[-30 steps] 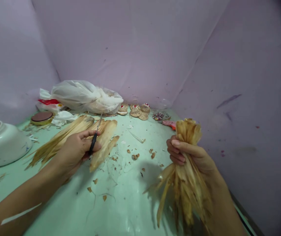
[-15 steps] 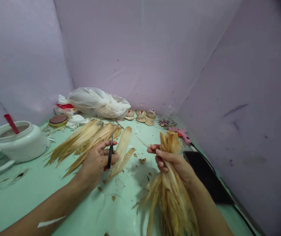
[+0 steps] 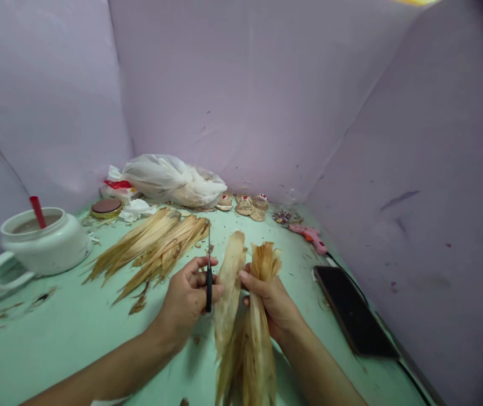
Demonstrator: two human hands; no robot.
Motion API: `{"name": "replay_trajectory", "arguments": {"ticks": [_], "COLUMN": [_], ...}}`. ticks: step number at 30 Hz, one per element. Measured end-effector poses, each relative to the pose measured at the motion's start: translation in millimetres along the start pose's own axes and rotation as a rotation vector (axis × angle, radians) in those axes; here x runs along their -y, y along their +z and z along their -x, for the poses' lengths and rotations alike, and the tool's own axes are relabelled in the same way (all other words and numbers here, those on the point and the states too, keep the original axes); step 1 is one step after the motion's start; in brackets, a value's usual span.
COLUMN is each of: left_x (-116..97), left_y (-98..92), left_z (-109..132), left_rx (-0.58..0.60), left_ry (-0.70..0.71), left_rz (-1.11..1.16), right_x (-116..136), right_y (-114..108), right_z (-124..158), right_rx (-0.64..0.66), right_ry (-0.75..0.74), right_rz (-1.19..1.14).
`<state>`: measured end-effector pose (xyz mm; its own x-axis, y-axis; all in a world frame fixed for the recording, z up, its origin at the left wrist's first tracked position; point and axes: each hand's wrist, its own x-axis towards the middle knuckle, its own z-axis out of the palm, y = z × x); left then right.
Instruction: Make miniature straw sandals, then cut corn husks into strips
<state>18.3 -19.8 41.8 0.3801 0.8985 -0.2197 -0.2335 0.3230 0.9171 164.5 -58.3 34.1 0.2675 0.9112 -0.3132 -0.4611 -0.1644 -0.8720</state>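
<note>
My left hand (image 3: 188, 296) is closed around black-handled scissors (image 3: 209, 290), whose thin blade points up and away. Its fingertips meet the left edge of a single pale dried husk (image 3: 227, 293). My right hand (image 3: 279, 304) grips a bundle of dried husks (image 3: 261, 316) near its top, with the long ends hanging toward me. The right thumb lies at the single husk's other edge, so that husk stands upright beside the bundle, between both hands. Some right fingers are hidden behind the husks. Two more husk piles (image 3: 169, 245) lie on the table beyond my left hand.
At the left stands a white pot (image 3: 51, 248) with a red-handled tool in it. A white plastic bag (image 3: 173, 180), small woven pieces (image 3: 245, 206) and a round tin (image 3: 106, 207) sit at the back. A pink glue gun (image 3: 311, 237) and a black phone (image 3: 353, 313) are at right.
The single pale husk has come up from the table to beside the bundle. My right hand and the bundle have moved left, and my left hand with the scissors has moved right.
</note>
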Motion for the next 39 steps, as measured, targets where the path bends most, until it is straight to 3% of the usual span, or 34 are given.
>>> {"name": "replay_trajectory", "arguments": {"ticks": [7,11,12,13,15,19,22,26,31,35,37,39], "left_x": [7,-13,-22,-30,-42,-45,-40,-42,-31,-12,-6,-6], "left_y": [10.6,-7.8,-15.1,-22.2,-33.4,-35.6,-29.1,-26.3,-12.3,11.1,19.4,23.6], "left_z": [4,-9,-14,-18,-24,-24,-17,-10,-1,0,-1,-3], "left_rx": [0.044,-0.008,-0.051,-0.002,0.211,0.214,0.260,0.331,0.441,0.562,0.532,0.428], "left_ry": [-0.067,-0.055,-0.090,-0.216,-0.510,-0.672,-0.745,-0.620,-0.511,-0.502,-0.472,-0.408], "left_rz": [-0.105,-0.091,0.016,0.151,0.288,0.212,0.114,-0.020,-0.200,-0.185,-0.146,-0.150], "right_x": [-1,19,27,35,49,61,58,56,62,60,57,56], "right_y": [6,-4,-10,-17,-31,-52,-53,-47,-49,-50,-52,-55], "right_z": [2,4,5,4,2,-5,-5,3,11,8,5,1], "right_rx": [-0.013,-0.103,-0.114,-0.107,-0.063,0.029,0.043,0.010,0.172,0.277,0.318,0.322], "right_ry": [-0.059,-0.024,0.009,0.051,0.107,0.059,0.016,0.041,-0.191,-0.154,-0.116,-0.102], "right_rz": [-0.059,-0.030,-0.043,-0.069,-0.095,-0.174,-0.153,-0.067,-0.023,0.022,0.026,0.008]}}
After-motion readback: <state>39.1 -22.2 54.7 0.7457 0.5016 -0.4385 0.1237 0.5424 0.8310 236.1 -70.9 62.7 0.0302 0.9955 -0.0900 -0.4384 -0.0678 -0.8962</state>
